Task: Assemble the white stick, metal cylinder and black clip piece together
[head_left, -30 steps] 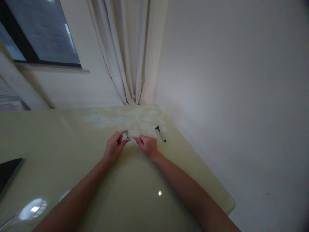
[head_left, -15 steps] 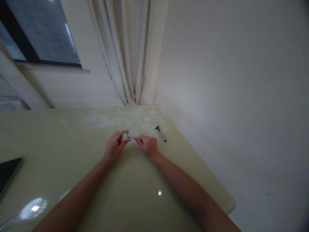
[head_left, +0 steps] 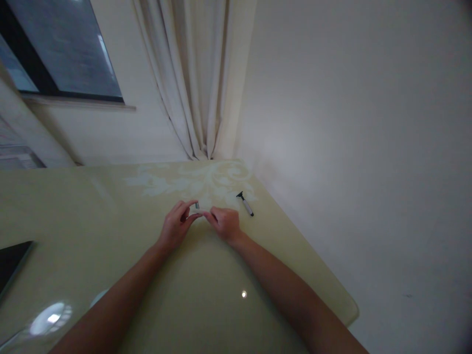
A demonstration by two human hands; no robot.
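Between the thumb and forefinger of my left hand (head_left: pixel 176 223) is a small dark-and-silver piece (head_left: pixel 197 205), held upright; its details are too small to tell. My right hand (head_left: pixel 225 222) is closed in a pinch on a thin white strip (head_left: pixel 201 211), which reaches across to the small piece and my left fingertips. Both hands are just above the table, close together. A razor (head_left: pixel 246 204) with a black head and a grey handle lies on the table, right of and beyond my right hand.
The pale green glossy table (head_left: pixel 92 211) has its right edge running diagonally toward a bare wall. A dark flat object (head_left: pixel 13 263) lies at the far left. Beige curtains (head_left: pixel 191 83) and a window (head_left: pixel 66 49) are behind the table.
The white strip now reaches further left across the small piece, toward my left fingers. My right hand has shifted very slightly left. The razor lies as before.
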